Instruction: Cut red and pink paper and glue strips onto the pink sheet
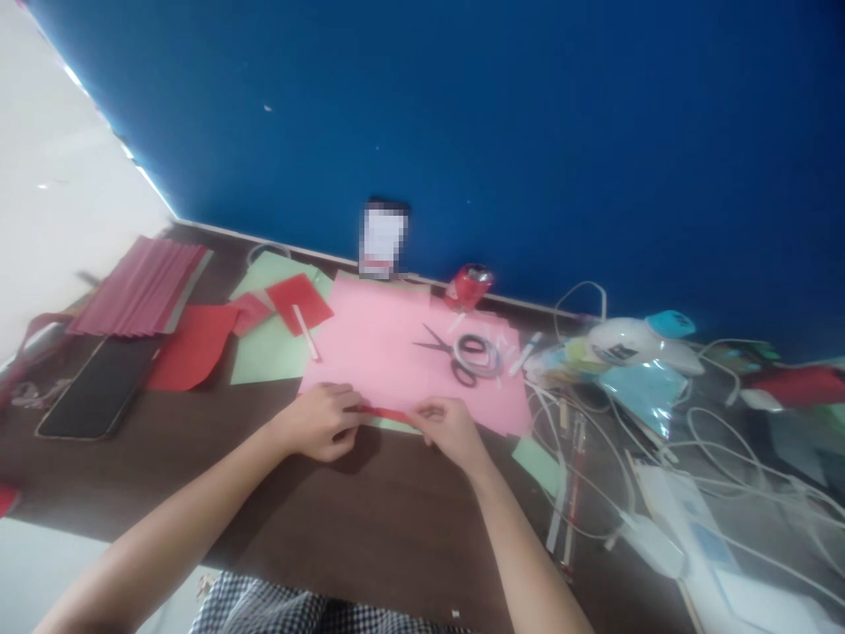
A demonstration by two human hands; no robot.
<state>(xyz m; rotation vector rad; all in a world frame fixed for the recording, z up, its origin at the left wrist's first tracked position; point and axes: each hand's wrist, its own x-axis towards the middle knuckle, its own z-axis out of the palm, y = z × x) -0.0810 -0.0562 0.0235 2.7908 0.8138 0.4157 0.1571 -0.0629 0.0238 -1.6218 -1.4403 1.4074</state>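
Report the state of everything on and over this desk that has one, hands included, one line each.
Left hand, fingers curled at the left end of the red strip
Right hand, fingers pinching near its right end
Scissors, blades open
White ring, lying flat
Black phone, flat, screen dark
Other phone, upright, screen unreadable
Pink sheet, spread flat
Cables, loosely looped

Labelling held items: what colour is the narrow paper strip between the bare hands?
Narrow paper strip: red, best seen in the head view.

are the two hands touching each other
Apart: the head view shows a gap between left hand and right hand, with a red strip visible there.
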